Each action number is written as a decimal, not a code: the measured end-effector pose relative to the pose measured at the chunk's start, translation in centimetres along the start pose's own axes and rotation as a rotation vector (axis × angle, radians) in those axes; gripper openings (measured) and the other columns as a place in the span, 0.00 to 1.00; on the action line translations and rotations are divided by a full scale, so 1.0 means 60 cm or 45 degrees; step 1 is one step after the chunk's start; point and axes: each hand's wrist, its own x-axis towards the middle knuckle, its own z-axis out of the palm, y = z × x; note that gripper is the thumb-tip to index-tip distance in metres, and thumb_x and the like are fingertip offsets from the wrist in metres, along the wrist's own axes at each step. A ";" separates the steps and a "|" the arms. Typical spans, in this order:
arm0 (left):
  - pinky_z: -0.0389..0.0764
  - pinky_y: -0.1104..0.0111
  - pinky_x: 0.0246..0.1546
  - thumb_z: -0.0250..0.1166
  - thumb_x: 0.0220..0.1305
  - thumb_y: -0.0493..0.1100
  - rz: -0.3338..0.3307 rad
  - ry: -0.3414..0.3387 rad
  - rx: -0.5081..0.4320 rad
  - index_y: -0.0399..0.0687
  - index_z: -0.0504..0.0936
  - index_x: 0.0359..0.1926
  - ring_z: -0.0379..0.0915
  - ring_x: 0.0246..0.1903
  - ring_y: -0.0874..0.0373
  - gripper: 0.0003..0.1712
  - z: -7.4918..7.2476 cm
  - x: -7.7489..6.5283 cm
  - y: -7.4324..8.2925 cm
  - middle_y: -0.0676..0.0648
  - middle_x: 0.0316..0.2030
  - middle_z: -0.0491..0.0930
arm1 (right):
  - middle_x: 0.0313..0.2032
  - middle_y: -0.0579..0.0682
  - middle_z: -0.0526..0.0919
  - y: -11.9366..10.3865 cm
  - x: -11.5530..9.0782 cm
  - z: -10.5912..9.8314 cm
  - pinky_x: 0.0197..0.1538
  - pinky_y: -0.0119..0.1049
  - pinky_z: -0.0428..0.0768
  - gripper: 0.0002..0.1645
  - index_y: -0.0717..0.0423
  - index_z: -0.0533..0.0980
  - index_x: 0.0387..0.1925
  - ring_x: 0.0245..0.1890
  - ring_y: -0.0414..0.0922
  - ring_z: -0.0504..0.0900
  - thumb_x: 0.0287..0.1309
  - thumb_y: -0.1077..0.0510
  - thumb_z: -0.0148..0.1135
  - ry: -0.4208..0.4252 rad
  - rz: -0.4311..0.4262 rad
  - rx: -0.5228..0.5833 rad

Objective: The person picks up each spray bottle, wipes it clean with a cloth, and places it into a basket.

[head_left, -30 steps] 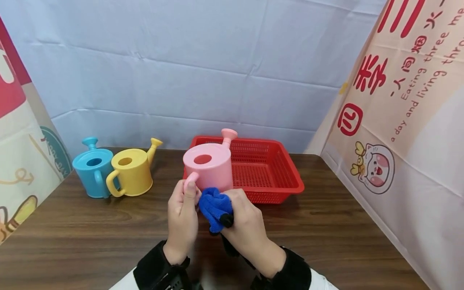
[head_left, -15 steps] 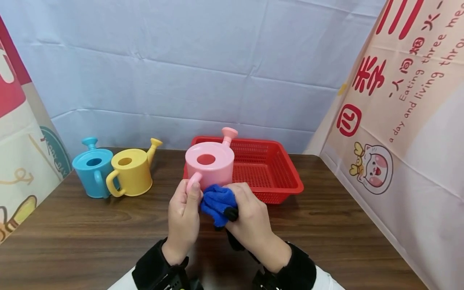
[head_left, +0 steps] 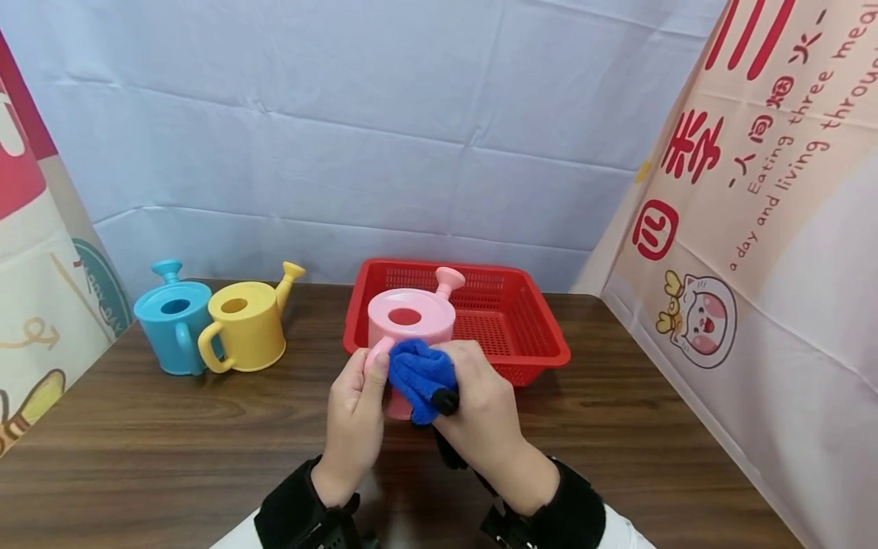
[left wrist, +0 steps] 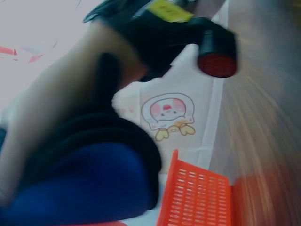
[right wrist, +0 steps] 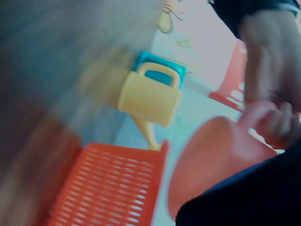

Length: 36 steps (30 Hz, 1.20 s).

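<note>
A pink watering can (head_left: 432,324) is held in front of the red basket, its spout pointing away to the back right. My left hand (head_left: 355,419) grips the can by its handle. Bunched in my right hand (head_left: 485,408) is a blue cloth (head_left: 420,374) with black edging, pressed to the side of the can near the handle. In the right wrist view the can (right wrist: 202,165) appears lifted off the table, with dark cloth before its lower part. The left wrist view is blurred and mostly filled by the blue cloth (left wrist: 89,183).
A red perforated basket (head_left: 542,328) stands behind the can on the wooden table (head_left: 206,457). At the left, a blue watering can (head_left: 168,335) and a yellow watering can (head_left: 257,335) stand side by side. Hanging fabric (head_left: 343,137) encloses the back and sides.
The pink watering can has come lower and shifted right, uncovering more of the basket's left side. My right hand has moved the cloth up and right, and my left hand has followed rightward.
</note>
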 end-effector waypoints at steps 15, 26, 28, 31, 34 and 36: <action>0.64 0.67 0.16 0.46 0.73 0.44 -0.135 0.023 -0.199 0.35 0.60 0.27 0.54 0.13 0.54 0.18 -0.021 0.025 0.018 0.46 0.15 0.57 | 0.41 0.50 0.76 0.007 -0.046 0.016 0.41 0.36 0.79 0.37 0.57 0.72 0.46 0.39 0.43 0.79 0.30 0.58 0.80 -0.226 -0.136 -0.069; 0.64 0.68 0.15 0.51 0.70 0.39 -0.066 -0.061 -0.010 0.39 0.66 0.25 0.58 0.14 0.54 0.15 -0.018 0.012 0.013 0.47 0.14 0.61 | 0.42 0.53 0.77 0.025 -0.011 -0.016 0.43 0.42 0.79 0.26 0.61 0.72 0.47 0.41 0.47 0.80 0.50 0.51 0.69 -0.098 -0.178 0.021; 0.65 0.68 0.14 0.51 0.70 0.39 -0.083 -0.082 0.010 0.40 0.66 0.25 0.59 0.14 0.54 0.15 -0.018 0.009 0.010 0.47 0.14 0.62 | 0.42 0.55 0.77 0.030 -0.001 -0.024 0.43 0.44 0.79 0.26 0.63 0.71 0.46 0.40 0.48 0.79 0.55 0.48 0.64 -0.031 -0.178 0.020; 0.66 0.69 0.14 0.52 0.70 0.40 -0.100 -0.091 0.028 0.40 0.66 0.24 0.59 0.13 0.54 0.15 -0.019 0.008 0.007 0.48 0.14 0.62 | 0.42 0.57 0.76 0.035 0.010 -0.032 0.44 0.46 0.79 0.27 0.66 0.70 0.46 0.42 0.49 0.79 0.59 0.45 0.58 0.037 -0.165 0.013; 0.65 0.68 0.14 0.52 0.70 0.40 -0.101 -0.097 0.025 0.41 0.66 0.24 0.59 0.13 0.55 0.15 -0.021 0.009 0.004 0.48 0.13 0.62 | 0.43 0.58 0.76 0.037 0.012 -0.033 0.46 0.46 0.78 0.28 0.66 0.70 0.47 0.43 0.50 0.78 0.60 0.44 0.55 0.054 -0.161 0.002; 0.64 0.68 0.13 0.52 0.70 0.40 -0.114 -0.097 0.008 0.40 0.65 0.24 0.58 0.12 0.56 0.16 -0.022 0.009 0.003 0.48 0.13 0.61 | 0.44 0.58 0.76 0.036 0.008 -0.030 0.46 0.46 0.78 0.28 0.67 0.70 0.47 0.44 0.51 0.77 0.60 0.45 0.56 0.045 -0.179 0.006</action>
